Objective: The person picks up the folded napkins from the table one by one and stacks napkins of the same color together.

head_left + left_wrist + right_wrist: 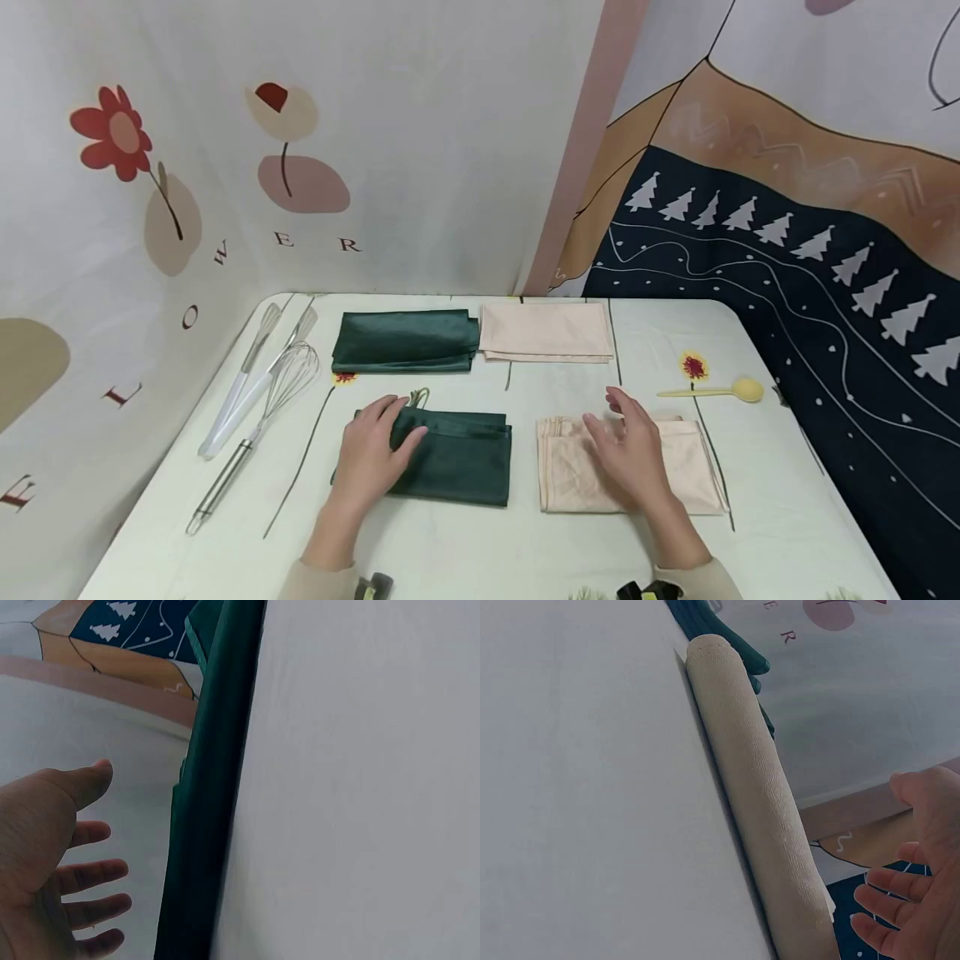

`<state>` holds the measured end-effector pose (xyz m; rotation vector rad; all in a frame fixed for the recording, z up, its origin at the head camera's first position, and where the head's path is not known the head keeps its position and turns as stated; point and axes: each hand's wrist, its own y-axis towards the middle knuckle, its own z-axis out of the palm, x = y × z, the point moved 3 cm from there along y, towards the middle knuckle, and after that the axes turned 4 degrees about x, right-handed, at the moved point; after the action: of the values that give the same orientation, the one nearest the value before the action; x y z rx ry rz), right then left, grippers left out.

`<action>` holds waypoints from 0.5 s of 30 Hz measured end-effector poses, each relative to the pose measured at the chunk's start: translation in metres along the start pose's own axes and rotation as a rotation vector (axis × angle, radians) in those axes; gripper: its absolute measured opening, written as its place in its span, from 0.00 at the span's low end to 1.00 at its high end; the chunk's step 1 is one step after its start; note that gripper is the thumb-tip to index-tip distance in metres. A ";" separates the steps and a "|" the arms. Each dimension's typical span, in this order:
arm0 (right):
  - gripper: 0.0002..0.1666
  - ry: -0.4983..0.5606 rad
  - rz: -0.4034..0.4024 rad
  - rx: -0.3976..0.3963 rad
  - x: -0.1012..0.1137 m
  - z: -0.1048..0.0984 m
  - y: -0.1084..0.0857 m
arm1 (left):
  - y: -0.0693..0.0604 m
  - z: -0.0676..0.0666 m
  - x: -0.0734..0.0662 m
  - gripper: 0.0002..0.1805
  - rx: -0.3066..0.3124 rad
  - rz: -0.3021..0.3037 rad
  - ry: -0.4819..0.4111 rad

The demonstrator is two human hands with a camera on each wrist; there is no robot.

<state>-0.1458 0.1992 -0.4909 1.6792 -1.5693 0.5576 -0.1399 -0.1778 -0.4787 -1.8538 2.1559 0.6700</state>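
In the head view a folded dark green cloth (pixel 457 458) lies at the front middle of the table. Above its left part hovers my left hand (pixel 375 450), fingers relaxed and holding nothing; the left wrist view shows a gap between that hand (pixel 60 862) and the cloth's folded edge (pixel 202 787). To the right lies a folded pale pink cloth (pixel 686 467). My right hand (pixel 630 450) is over its middle, loosely spread and apart from the cloth's rounded fold (pixel 757 802) in the right wrist view. Thin green loops (pixel 418 398) show behind the front green cloth.
Behind lie another folded green cloth (pixel 405 340) and another pink one (pixel 546 332), side by side. On the left are a whisk (pixel 251 442) and two long white-handled utensils (pixel 240 392). A yellow spoon (pixel 720 391) lies at the right. Printed curtains (pixel 435 150) border the table.
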 end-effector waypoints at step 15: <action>0.31 0.178 0.011 0.062 0.002 0.019 0.007 | -0.005 -0.010 0.034 0.31 0.009 -0.107 -0.084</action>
<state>-0.1560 0.1831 -0.4996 1.6193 -1.4478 0.7467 -0.1404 -0.2128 -0.4866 -1.8859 1.9892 0.7014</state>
